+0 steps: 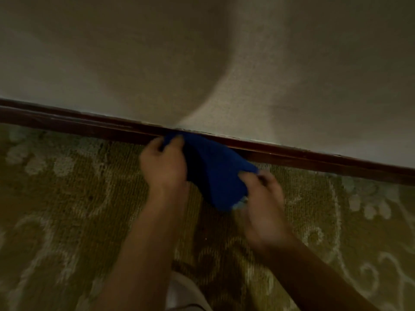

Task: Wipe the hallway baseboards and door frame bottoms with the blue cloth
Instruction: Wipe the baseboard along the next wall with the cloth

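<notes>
Stretching between both hands, the blue cloth [213, 169] hangs bunched in front of the dark wooden baseboard [303, 157], its upper edge meeting the board's top lip and its lower end drooping toward the carpet. Its long axis runs on a slant, from the upper left by the baseboard down to the lower right. No label or writing can be read on it; a small pale patch shows at its bottom corner, too blurred to make out.

The left hand [165, 163] pinches the cloth's upper left corner just below the baseboard, fingers curled round the fabric. The right hand [260, 205] grips the lower right end, farther from the baseboard; it is smeared by motion, so how its fingers lie is unclear. Both bare forearms reach in from below.

Above the baseboard rises a plain beige wall [292, 63] with a rounded shadow across it. Below the baseboard lies an olive carpet [67, 187] with pale floral scrolls.
</notes>
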A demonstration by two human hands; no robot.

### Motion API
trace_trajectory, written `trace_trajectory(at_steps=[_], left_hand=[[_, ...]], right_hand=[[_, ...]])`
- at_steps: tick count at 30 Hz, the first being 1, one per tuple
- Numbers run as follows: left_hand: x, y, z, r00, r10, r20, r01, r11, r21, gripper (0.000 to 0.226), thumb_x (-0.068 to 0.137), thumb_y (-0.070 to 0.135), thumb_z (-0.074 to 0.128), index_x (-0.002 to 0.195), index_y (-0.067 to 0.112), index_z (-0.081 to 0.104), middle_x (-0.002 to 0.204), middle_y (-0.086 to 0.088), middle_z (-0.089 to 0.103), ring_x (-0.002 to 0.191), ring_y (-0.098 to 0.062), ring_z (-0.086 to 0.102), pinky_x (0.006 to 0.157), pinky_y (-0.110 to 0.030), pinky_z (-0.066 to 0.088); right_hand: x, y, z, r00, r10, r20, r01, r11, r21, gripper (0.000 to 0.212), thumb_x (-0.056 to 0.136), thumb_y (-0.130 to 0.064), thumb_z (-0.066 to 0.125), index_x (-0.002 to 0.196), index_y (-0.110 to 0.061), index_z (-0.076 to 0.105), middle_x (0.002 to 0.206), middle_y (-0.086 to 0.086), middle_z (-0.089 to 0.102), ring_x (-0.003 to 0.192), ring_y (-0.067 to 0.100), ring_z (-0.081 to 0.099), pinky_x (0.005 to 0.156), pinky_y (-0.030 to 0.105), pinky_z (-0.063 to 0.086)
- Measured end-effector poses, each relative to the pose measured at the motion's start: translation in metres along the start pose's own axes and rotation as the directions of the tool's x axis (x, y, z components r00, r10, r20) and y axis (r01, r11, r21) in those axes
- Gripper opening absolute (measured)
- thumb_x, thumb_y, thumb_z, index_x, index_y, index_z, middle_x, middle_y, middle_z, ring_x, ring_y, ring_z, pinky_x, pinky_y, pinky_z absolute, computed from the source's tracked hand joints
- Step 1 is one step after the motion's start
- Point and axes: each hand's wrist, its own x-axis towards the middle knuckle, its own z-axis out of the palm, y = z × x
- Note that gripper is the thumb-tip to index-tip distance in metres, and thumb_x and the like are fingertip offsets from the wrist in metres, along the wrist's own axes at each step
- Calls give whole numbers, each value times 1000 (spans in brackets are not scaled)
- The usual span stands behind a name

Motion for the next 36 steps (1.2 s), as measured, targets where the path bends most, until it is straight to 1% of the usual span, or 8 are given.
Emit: trace_trajectory(at_steps=[3,6,12,17,24,27,31,36], left_hand=[[25,9,-16,976,141,-167,-144,990,-6,10,86,10,59,88,9,68,101,-12,69,98,-30,67,91,-46,55],[18,-3,2,924,297,-242,-274,954,125,13,90,16,56,99,14,65,99,0,67,95,-16,65,96,-36,51],[-29,-59,49,964,36,262,-83,982,170,40,87,37,62,120,15,60,124,-1,63,112,-18,61,99,-38,50],[-15,-27,-1,983,-72,172,87,993,-84,20,95,11,55,88,30,59,98,4,67,96,-18,65,92,-36,53],[49,6,-62,997,-20,-79,4,981,-192,55,95,22,53,147,22,35,147,-5,43,129,-25,49,108,-45,40],[29,-7,-37,995,-49,-82,32,980,-196,60,95,27,55,149,30,29,150,3,38,131,-20,45,110,-42,38],[-16,-44,13,963,-184,196,231,941,-249,55,93,20,58,144,27,38,138,3,52,121,-18,53,100,-35,46],[-30,-70,51,890,-227,397,316,932,-176,28,94,12,56,122,12,61,113,-8,70,106,-26,66,87,-33,54]], right_hand=[[-2,5,37,984,10,179,8,995,-96,10,90,-17,61,100,-16,61,103,11,68,97,29,66,80,35,52],[10,-3,40,997,-27,76,30,999,-36,5,87,-14,62,92,-14,60,96,14,68,90,30,65,75,37,49],[43,-45,-48,929,-196,-314,230,970,76,26,89,-16,56,113,-7,60,109,12,65,101,24,66,69,34,49],[37,-15,-3,975,-206,-87,207,978,3,6,91,-14,57,89,-19,56,96,9,62,95,25,57,75,37,41],[12,-2,81,970,-79,228,103,990,-98,8,91,-16,61,99,-19,62,100,5,70,90,19,67,73,32,55],[24,-12,49,990,-74,121,77,997,-21,10,87,-6,60,83,-14,57,84,4,66,72,16,64,57,26,49],[42,-28,-27,988,-85,-125,98,990,101,16,87,-16,53,101,-16,63,114,14,66,103,28,63,81,43,50],[57,-48,-62,958,-105,-265,145,980,135,18,88,-18,51,100,-19,63,114,7,65,99,25,62,72,39,50]])
